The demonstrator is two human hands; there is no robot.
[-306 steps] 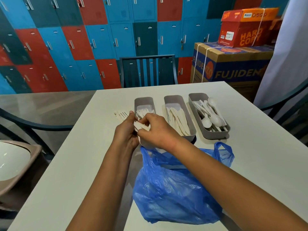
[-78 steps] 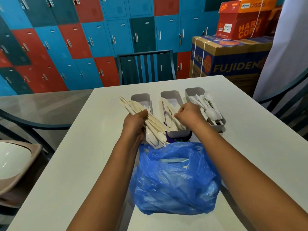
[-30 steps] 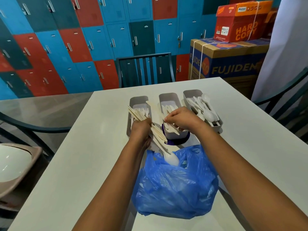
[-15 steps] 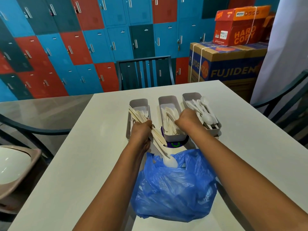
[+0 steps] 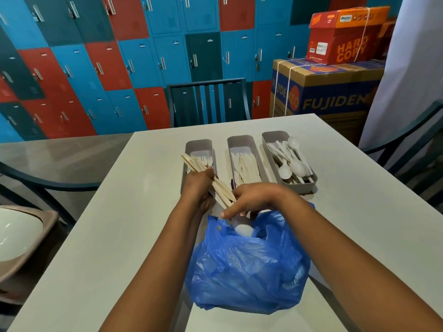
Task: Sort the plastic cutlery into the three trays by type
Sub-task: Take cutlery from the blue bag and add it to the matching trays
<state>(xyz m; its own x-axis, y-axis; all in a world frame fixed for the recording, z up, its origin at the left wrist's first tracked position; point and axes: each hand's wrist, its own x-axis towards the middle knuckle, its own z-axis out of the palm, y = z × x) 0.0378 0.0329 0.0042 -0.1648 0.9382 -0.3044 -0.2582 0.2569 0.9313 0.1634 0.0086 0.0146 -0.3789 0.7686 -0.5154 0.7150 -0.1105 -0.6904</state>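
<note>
Soft even daylight, sharp centre, bowed wide-angle edges

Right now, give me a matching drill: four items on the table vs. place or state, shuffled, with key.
Items
1. spoons
2. knives
3. mixed cutlery bundle
4. blue plastic bag

Place or state
A. gripped in the left hand
B. in the right tray
C. on the table nearest the camera, below the right hand
D. in the middle tray

Pairs: 1-B, 2-D, 3-A, 4-C
</note>
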